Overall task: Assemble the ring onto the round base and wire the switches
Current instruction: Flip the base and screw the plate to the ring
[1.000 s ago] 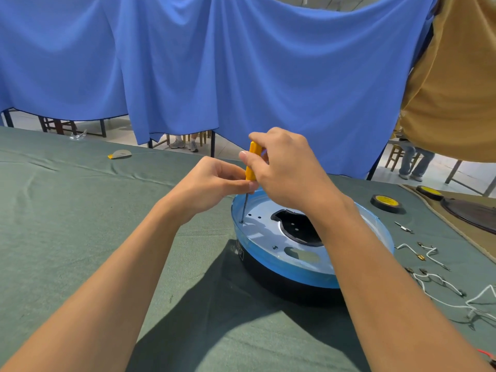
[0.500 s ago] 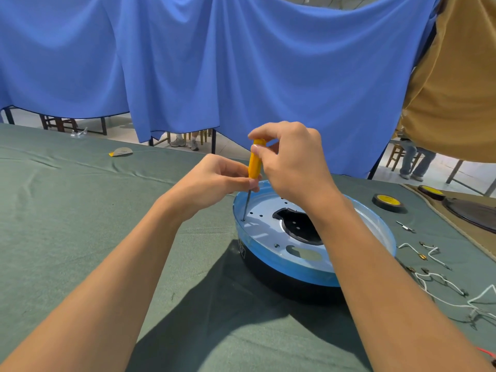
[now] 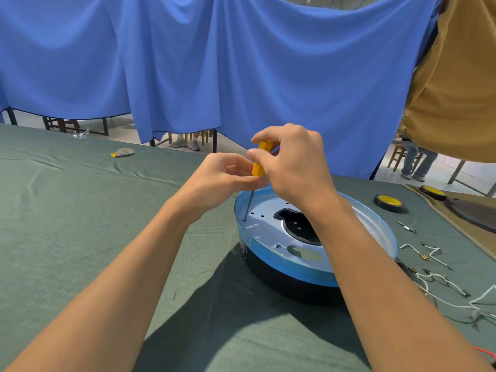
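A round black base (image 3: 284, 277) sits on the green cloth, with a clear blue ring (image 3: 281, 261) around its top and a pale plate with a dark opening inside. A screwdriver with an orange handle (image 3: 259, 163) stands nearly upright, its metal tip in a hole at the plate's left edge. My right hand (image 3: 295, 162) grips the top of the handle with curled fingers. My left hand (image 3: 225, 178) pinches the bottom of the handle where the shaft begins. White wires with small switches (image 3: 434, 264) lie on the cloth to the right of the base.
A black and yellow wheel (image 3: 389, 202) and a second one (image 3: 432, 191) lie at the right, beside a small metal part (image 3: 406, 227). A yellow scrap (image 3: 122, 153) lies far left. A blue curtain (image 3: 241, 63) hangs behind the table. A person's legs (image 3: 414, 162) show at the right.
My right hand has shifted its fingers round the handle's top, a turning motion. The screwdriver tip stays in the same hole and my left hand stays at the handle's bottom.
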